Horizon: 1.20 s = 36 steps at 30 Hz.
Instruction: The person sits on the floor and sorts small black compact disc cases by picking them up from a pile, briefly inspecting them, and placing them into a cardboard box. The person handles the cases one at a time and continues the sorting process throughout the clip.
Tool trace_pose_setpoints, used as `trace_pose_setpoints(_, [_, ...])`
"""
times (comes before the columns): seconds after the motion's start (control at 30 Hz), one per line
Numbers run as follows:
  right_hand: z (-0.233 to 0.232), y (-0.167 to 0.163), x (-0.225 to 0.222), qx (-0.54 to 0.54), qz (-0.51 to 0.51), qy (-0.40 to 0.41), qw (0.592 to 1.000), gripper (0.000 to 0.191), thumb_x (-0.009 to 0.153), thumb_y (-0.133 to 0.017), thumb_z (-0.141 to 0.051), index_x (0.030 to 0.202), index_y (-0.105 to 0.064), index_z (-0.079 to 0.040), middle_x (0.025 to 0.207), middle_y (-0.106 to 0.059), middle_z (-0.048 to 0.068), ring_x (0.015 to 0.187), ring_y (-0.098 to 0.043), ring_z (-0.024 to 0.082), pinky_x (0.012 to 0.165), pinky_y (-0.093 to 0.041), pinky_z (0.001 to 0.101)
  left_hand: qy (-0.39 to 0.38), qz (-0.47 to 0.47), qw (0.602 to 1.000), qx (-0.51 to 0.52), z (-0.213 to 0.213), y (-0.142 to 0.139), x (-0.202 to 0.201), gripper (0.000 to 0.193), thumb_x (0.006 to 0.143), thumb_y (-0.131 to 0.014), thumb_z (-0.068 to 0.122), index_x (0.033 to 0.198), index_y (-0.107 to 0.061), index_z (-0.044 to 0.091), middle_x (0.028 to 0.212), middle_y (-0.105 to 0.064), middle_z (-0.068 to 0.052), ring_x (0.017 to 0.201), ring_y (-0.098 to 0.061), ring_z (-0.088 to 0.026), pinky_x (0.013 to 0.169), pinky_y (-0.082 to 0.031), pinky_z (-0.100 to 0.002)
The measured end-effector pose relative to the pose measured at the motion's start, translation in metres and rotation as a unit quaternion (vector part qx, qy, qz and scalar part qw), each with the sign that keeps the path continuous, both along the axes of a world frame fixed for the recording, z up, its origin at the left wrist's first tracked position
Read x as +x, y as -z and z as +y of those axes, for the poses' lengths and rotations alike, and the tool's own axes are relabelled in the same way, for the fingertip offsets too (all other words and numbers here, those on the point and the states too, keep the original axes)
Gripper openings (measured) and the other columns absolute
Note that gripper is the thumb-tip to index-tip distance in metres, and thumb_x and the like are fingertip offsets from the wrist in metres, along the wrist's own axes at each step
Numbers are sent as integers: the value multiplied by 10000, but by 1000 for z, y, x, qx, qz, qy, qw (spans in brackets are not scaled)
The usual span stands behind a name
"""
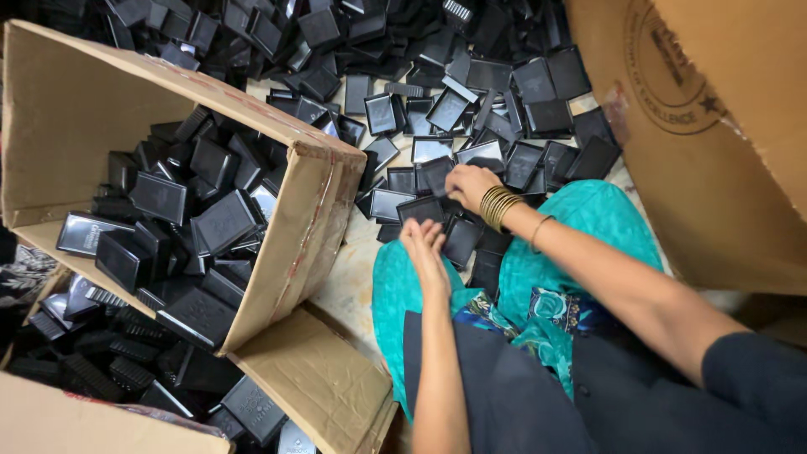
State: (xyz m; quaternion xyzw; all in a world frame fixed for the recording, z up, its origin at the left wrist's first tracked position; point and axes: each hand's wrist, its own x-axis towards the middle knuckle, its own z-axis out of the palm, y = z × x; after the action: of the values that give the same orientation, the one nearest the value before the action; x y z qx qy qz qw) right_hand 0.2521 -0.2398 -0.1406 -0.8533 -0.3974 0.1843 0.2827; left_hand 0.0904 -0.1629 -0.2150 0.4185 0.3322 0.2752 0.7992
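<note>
My right hand [469, 183], with gold bangles on the wrist, reaches into a heap of flat black plastic tray pieces [437, 109] on the floor; its fingers curl over one piece, grip unclear. My left hand [424, 245] hovers palm up just above my teal-clad knee, fingers apart, next to black pieces [420, 209] at the heap's near edge. It holds nothing that I can see.
A cardboard box [313, 220] at left is filled with black plastic pieces. A second box [67, 412] at lower left holds ribbed black parts. A large tilted carton [714, 143] stands at right. My teal trousers [588, 219] cover my lap.
</note>
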Motion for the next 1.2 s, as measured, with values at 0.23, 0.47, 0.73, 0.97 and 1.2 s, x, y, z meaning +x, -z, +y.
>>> trace_pose_setpoints(0.23, [-28, 3, -16, 203, 237, -194, 930, 274, 924, -693, -117, 1194, -653, -90, 1252, -672, 70, 1172, -667, 201, 1005, -533, 390, -48, -89, 988, -121, 11, -30, -7, 627, 999, -551, 403, 1563, -320, 256, 1382, -536, -31, 1141, -599, -193, 917, -491, -411])
trace_pose_setpoints(0.47, [-43, 25, -49, -12, -108, -240, 965, 428, 620, -695, 14, 1020, -675, -137, 1304, -604, 81, 1182, -563, 322, 928, -482, 463, -30, -142, 985, -88, 15, -23, -6, 613, 969, -611, 93, 1528, -368, 154, 1287, -593, -100, 1123, -593, -210, 924, -491, -372])
trace_pose_setpoints(0.73, [-70, 35, -49, 105, -34, -81, 991, 272, 956, -644, -234, 1191, -624, -100, 1295, -645, 95, 1194, -607, 315, 990, -487, 428, -21, -192, 974, -119, 14, -57, -10, 640, 926, -599, 27, 1530, -406, 115, 1359, -615, -59, 1229, -608, -212, 1054, -476, -378])
trace_pose_setpoints(0.97, [-126, 20, -24, 404, 611, 71, 678, 380, 1063, -513, -313, 1310, -590, -35, 1242, -688, 110, 1110, -655, 220, 938, -550, 415, 163, -261, 909, -281, -15, -42, -1, 437, 1019, -590, 144, 1450, -579, 77, 1275, -674, -74, 1065, -646, -206, 965, -519, -395])
trace_pose_setpoints(1.2, [-107, 22, -51, 234, 346, 132, 899, 446, 1031, -508, -239, 1403, -602, -12, 1110, -642, 123, 971, -592, 260, 803, -464, 388, 152, -260, 925, -234, -45, 8, 19, 485, 1076, -513, 395, 1362, -604, 15, 1228, -672, -86, 1043, -647, -184, 903, -511, -358])
